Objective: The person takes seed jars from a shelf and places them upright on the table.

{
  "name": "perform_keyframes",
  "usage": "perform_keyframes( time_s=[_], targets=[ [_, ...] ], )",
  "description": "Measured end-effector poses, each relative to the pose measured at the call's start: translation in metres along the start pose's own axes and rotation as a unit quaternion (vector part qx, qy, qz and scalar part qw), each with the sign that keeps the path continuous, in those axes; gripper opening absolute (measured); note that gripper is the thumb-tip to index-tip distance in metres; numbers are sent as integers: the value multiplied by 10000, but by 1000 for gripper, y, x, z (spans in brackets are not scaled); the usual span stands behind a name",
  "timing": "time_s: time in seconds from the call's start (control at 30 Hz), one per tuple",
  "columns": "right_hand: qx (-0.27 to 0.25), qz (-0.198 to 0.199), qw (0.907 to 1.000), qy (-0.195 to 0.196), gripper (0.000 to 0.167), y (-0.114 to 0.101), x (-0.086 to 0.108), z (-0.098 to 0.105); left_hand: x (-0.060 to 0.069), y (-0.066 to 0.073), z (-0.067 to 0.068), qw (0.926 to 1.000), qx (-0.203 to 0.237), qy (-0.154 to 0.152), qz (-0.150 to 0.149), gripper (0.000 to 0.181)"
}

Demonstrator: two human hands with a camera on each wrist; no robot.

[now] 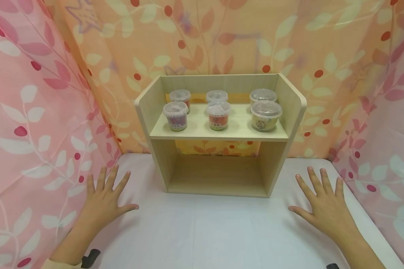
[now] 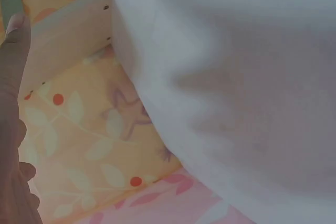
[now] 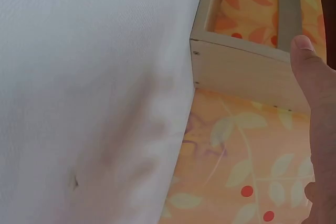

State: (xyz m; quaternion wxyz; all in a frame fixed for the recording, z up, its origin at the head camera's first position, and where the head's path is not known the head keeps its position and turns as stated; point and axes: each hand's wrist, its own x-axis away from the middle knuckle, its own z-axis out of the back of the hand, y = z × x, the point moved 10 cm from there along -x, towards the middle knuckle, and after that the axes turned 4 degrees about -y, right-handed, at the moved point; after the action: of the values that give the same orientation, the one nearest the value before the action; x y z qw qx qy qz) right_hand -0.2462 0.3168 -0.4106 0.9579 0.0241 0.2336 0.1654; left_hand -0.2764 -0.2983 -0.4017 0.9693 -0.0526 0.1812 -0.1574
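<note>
Shelf (image 1: 217, 175): one, far middle of the tabletop (image 1: 195, 228)
Tubs (image 1: 219, 121): six on the upper board (image 1: 198, 130), three near, three far
Left hand (image 1: 102, 205): near left, grip spread apart
Right hand (image 1: 326, 209): near right, grip spread apart

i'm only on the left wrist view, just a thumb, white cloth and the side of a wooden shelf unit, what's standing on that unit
Observer: Six lidded plastic tubs stand on its upper board, in two rows of three.
Operator: are the front three alike
Observer: Not quite. The front right tub looks wider than the other two and has a yellowish body.
Operator: ok and the right hand, is it holding anything
Observer: No, the head view shows the right hand holding nothing, fingers spread, to the right of the shelf unit.
</note>
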Motion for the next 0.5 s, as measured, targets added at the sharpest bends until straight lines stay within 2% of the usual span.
perform_keyframes(
  time_s=[0.13,0.37,0.5],
  targets=[
    [-73,36,9999,86,106,-2,-3,1,-6,5,0,10000,26,86,1,115],
    [-173,137,9992,324,101,-9,-1,7,-15,14,-1,9987,185,451,-152,114],
    [-205,283,9971,680,95,-14,0,16,-20,13,-6,9960,744,485,24,117]
  ],
)
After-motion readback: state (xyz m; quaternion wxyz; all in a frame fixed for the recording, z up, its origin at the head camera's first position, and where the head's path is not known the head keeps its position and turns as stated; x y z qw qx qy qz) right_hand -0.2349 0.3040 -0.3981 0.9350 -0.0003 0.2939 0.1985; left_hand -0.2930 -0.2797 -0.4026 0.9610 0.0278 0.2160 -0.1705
